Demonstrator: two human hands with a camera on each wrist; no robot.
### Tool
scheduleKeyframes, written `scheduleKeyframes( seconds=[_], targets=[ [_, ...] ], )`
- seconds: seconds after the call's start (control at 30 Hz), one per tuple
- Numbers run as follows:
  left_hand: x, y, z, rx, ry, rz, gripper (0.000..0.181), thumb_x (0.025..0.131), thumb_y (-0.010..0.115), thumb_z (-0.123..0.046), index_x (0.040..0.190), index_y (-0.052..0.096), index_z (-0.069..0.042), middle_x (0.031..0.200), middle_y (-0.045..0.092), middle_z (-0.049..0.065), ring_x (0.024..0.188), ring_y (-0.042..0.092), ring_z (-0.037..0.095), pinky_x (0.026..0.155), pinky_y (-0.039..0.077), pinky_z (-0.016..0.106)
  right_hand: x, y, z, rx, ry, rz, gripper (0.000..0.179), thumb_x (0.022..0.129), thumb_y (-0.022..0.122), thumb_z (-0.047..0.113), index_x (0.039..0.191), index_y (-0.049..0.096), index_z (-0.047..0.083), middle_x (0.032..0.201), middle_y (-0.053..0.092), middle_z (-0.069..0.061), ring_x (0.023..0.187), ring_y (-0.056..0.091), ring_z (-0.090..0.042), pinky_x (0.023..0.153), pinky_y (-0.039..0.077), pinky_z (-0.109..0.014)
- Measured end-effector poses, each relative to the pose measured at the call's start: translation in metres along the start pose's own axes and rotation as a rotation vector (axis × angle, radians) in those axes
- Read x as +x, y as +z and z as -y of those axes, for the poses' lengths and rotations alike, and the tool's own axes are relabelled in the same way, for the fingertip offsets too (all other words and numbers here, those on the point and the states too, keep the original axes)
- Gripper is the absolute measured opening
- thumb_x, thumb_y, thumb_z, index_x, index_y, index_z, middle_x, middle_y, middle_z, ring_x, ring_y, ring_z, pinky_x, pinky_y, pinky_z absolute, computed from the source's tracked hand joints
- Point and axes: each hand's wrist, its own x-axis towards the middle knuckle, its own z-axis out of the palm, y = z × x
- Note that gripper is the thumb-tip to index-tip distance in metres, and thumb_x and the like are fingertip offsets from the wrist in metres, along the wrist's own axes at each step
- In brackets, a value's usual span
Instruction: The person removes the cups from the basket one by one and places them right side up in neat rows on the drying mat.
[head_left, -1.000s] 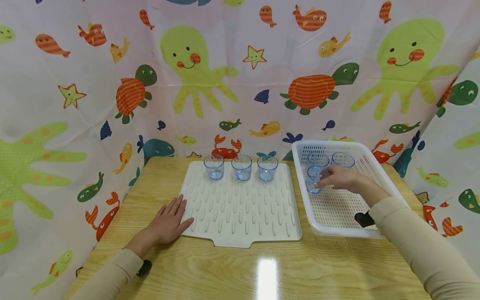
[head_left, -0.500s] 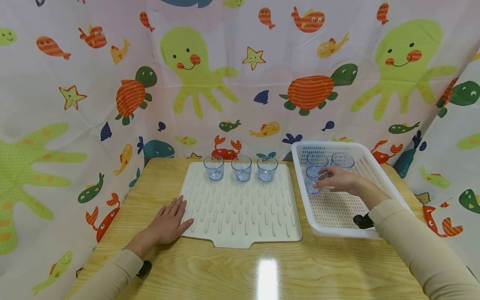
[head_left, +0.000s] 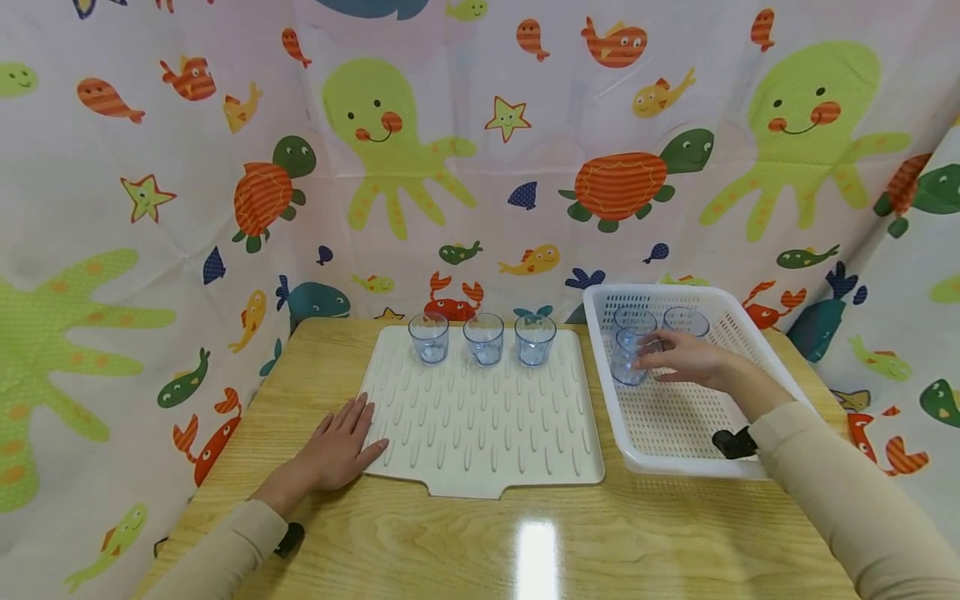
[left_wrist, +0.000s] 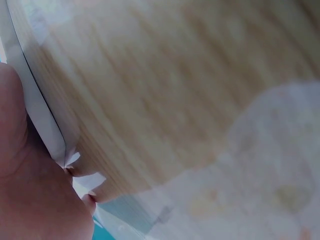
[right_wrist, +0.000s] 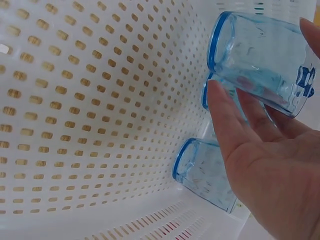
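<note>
My left hand (head_left: 340,444) lies flat with straight fingers at the left edge of the cream drying mat (head_left: 480,425), its thumb over the mat's edge. My right hand (head_left: 688,360) reaches into the white basket (head_left: 637,458) and holds a clear blue drinking glass (head_left: 627,358) between thumb and fingers. In the right wrist view that glass (right_wrist: 260,60) has its blue rim towards the perforated floor. Behind it stand two more glasses, the left one (head_left: 635,318) and the right one (head_left: 686,322). Three glasses (head_left: 483,340) stand in a row along the mat's back edge.
The wooden table (head_left: 420,542) runs along the front of mat and basket. A curtain printed with sea animals (head_left: 450,167) hangs behind and at both sides. The basket's left wall rises close beside the mat.
The glass at my right hand has shifted up very slightly, together with the hand. My left hand stays in place, and the glasses on the mat have not moved.
</note>
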Motion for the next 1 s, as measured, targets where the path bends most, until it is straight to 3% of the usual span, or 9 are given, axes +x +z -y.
scheduleKeyframes(
  seconds=[0.17, 0.53, 0.77, 1.0],
  targets=[
    [0.001, 0.001, 0.001, 0.000, 0.005, -0.009, 0.084, 0.107, 0.041, -0.057, 0.161, 0.020, 0.003, 0.170, 0.011, 0.022, 0.155, 0.012, 0.043, 0.119, 0.012, 0.068, -0.003, -0.005, 0.001, 0.042, -0.041, 0.015, 0.074, 0.100, 0.068, 0.020, 0.153, 0.026, -0.007, 0.149, 0.037, -0.026, 0.130, 0.051, -0.034, 0.113, 0.039, -0.058],
    [-0.001, -0.001, -0.001, -0.011, -0.002, 0.006, 0.084, 0.107, 0.042, -0.056, 0.161, 0.020, 0.003, 0.170, 0.010, 0.022, 0.156, 0.011, 0.043, 0.119, 0.011, 0.068, -0.012, -0.001, 0.016, 0.005, -0.145, -0.006, 0.065, 0.099, 0.069, 0.022, 0.150, 0.035, -0.002, 0.153, 0.037, -0.023, 0.133, 0.045, -0.035, 0.111, 0.040, -0.060],
    [-0.001, -0.001, -0.002, -0.007, -0.004, 0.001, 0.085, 0.106, 0.042, -0.057, 0.161, 0.020, 0.004, 0.169, 0.011, 0.023, 0.155, 0.012, 0.043, 0.120, 0.011, 0.067, -0.018, 0.001, 0.027, -0.004, -0.210, -0.030, 0.057, 0.101, 0.067, 0.021, 0.146, 0.040, 0.000, 0.152, 0.040, -0.019, 0.125, 0.051, -0.024, 0.104, 0.050, -0.048],
    [0.000, -0.001, -0.002, 0.003, -0.003, 0.004, 0.085, 0.106, 0.042, -0.057, 0.161, 0.020, 0.004, 0.169, 0.012, 0.023, 0.155, 0.012, 0.043, 0.120, 0.011, 0.067, -0.026, 0.003, 0.042, 0.000, -0.232, -0.041, 0.062, 0.099, 0.070, 0.023, 0.148, 0.038, 0.001, 0.152, 0.040, -0.017, 0.123, 0.054, -0.025, 0.098, 0.055, -0.039]
  ],
)
